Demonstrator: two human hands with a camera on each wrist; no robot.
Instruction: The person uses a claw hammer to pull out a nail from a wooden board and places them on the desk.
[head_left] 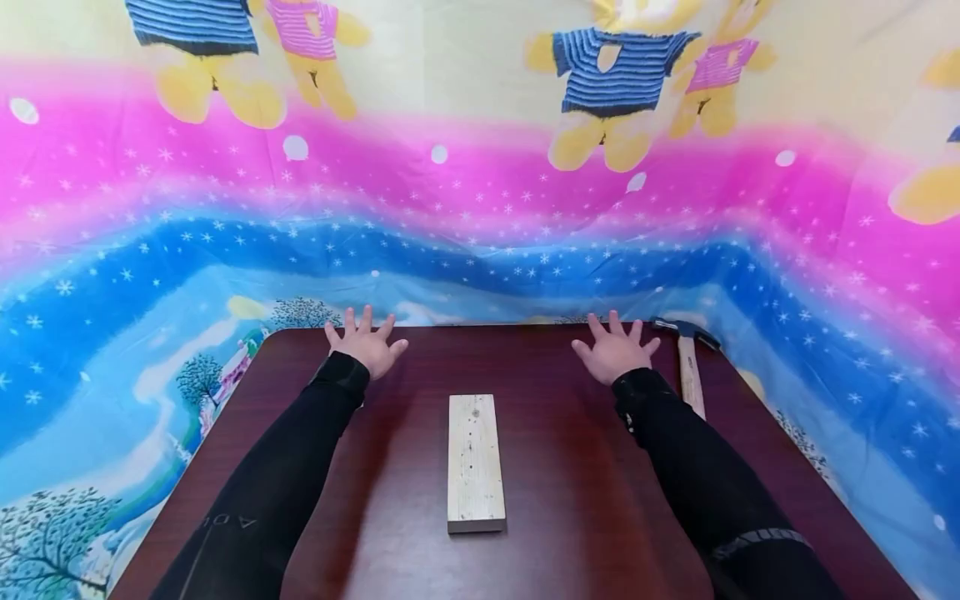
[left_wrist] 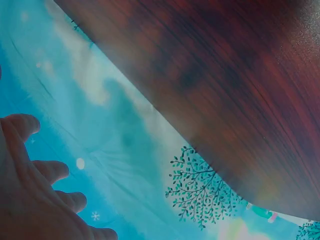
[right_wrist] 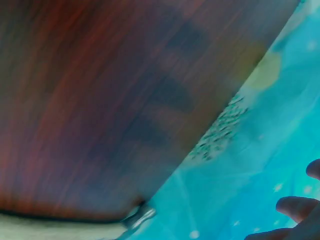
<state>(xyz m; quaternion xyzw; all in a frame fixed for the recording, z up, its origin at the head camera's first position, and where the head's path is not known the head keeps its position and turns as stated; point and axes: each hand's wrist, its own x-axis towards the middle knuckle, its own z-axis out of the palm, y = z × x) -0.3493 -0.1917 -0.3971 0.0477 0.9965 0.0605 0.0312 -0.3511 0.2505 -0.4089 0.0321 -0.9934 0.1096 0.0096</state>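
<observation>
While the left hand [head_left: 367, 348] and right hand [head_left: 617, 354] are spread wide, holding nothing, at the far side of the worktop [head_left: 408, 467], the wood block [head_left: 475, 462] lies flat mid-worktop, well apart from both. Main risk I see: the claw hammer [head_left: 689, 371]. Head's right by the far-right corner, handle partly behind the right sleeve [head_left: 697, 475]; an outward arm swing could probably knock it off. Block might skid if bumped, finish looks slick. Worktop's glossy, dark red-brown, wood-grained. Printed fabric [head_left: 480, 200] around it: cartoon figures, pink over blue, snowflakes.
</observation>
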